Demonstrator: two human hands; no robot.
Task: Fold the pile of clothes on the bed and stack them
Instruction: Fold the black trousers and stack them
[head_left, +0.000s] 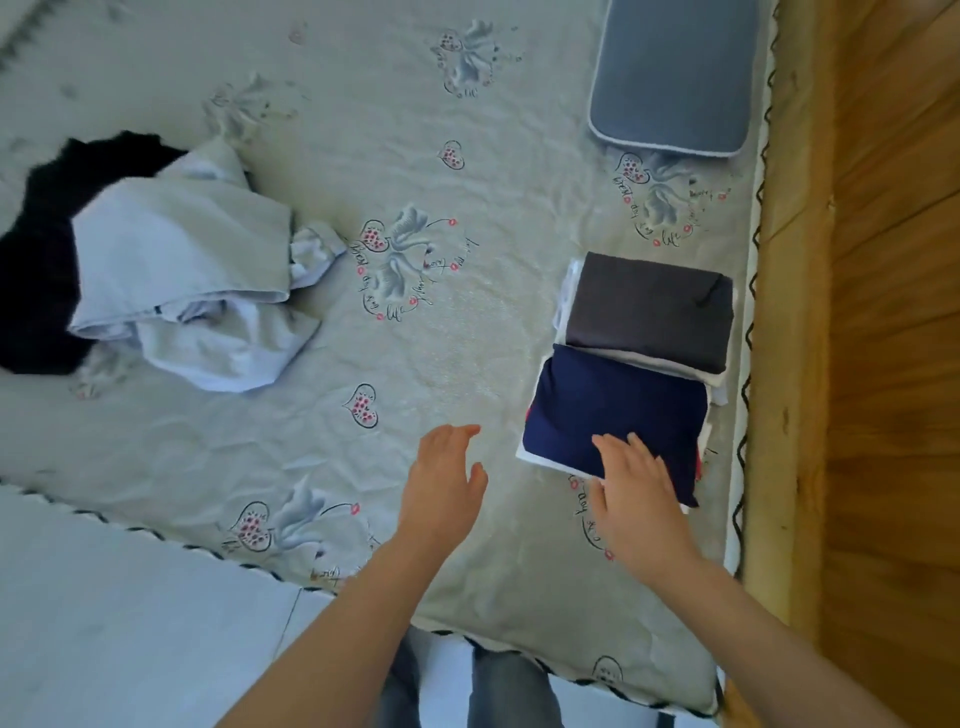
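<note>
Head camera, looking down at a bed (467, 322) covered in a pale printed sheet. A folded navy garment (613, 410) lies on top of a stack at the right side of the bed, just in front of a second stack topped by a folded dark grey garment (649, 306). The right hand (639, 488) rests flat on the navy garment's near edge, its grip released, fingers straight. The left hand (447, 478) hovers beside the stack, grip released, holding nothing. Unfolded pale blue clothes (182, 270) and a black garment (36, 270) sit well apart at the far left. A grey pillow (675, 73) lies beyond the stacks.
</note>
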